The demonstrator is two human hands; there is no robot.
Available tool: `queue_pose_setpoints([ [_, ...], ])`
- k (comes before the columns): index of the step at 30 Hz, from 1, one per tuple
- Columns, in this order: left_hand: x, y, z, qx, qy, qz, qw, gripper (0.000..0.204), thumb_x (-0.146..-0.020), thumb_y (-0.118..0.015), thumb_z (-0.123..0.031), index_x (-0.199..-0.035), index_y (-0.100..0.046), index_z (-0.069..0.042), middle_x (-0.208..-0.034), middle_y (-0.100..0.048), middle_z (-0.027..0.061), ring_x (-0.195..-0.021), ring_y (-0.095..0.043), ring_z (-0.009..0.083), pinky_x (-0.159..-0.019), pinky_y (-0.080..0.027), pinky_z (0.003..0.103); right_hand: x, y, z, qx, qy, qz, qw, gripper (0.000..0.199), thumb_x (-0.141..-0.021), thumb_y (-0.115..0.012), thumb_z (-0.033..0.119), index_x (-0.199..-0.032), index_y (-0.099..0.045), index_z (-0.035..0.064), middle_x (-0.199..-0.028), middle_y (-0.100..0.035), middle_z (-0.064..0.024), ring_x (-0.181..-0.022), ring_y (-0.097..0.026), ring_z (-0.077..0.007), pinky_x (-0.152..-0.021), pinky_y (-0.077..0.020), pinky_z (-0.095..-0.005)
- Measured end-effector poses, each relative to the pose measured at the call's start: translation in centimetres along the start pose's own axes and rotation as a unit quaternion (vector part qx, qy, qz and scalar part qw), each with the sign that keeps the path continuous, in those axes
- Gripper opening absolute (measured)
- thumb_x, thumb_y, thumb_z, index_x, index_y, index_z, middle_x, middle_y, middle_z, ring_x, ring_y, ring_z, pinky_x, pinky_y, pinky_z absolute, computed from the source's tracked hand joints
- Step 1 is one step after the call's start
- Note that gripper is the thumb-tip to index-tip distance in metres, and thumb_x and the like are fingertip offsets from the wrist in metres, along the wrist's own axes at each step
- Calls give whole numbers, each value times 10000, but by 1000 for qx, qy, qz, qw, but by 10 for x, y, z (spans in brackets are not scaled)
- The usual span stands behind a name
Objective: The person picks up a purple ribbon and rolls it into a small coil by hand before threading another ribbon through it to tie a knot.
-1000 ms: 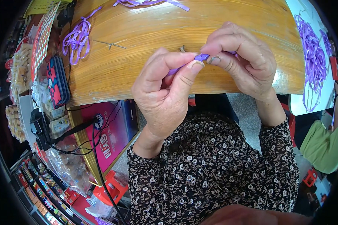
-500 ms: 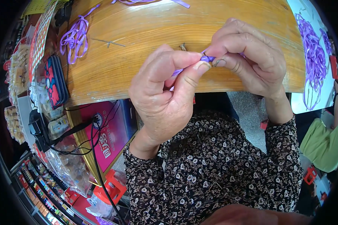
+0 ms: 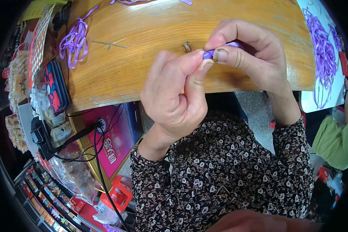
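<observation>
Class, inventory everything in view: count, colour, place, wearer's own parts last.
Wooden desk: one, yellow-brown, centre
White table: one, white, right
Held ribbon: one, purple, above desk
Ribbon bundle: one, purple, desk's left
Far ribbon: count unclear, purple, top edge
Ribbon heap: one, purple, white table
Thin rod: count unclear, grey, desk's left
Small object: one, brown, desk
Pouch: one, red and navy, left
Basket: one, yellow, top left
Packaged goods: many, mixed, far left
Cables: several, black, left
Printed panel: one, magenta, lower left
Stool: one, red, lower left
Cloth: one, green, right
Floral shirt: one, black, lower centre
Left hand: one, bare, pinching ribbon
Right hand: one, bare, pinching ribbon
</observation>
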State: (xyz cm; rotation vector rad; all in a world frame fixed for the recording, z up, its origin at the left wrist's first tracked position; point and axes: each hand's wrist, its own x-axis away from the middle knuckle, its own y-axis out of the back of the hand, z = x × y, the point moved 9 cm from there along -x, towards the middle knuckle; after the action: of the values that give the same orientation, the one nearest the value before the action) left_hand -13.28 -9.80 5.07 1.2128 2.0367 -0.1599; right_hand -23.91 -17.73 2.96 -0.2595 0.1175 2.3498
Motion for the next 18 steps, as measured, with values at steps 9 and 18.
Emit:
queue_pose_setpoints([
  [9, 9, -5, 44, 220, 204, -19, 954, 49, -806, -634, 15, -853, -623, 6, -716, -492, -48, -595, -429, -6, -514, -337, 142, -2, 1, 8, 52, 76, -42, 995, 240, -807, -592, -27, -1045, -584, -54, -961, -601, -104, -909, -578, -144, -791, -456, -233],
  [18, 6, -4, 42, 244, 188, -11, 951, 79, -825, -615, 15, -904, -613, 9, -755, -526, -39, -633, -469, -6, -544, -360, 123, -4, 1, 5, 89, 84, -19, 992, 259, -788, -614, -39, -1045, -589, -54, -980, -606, -100, -890, -585, -131, -765, -468, -228],
])
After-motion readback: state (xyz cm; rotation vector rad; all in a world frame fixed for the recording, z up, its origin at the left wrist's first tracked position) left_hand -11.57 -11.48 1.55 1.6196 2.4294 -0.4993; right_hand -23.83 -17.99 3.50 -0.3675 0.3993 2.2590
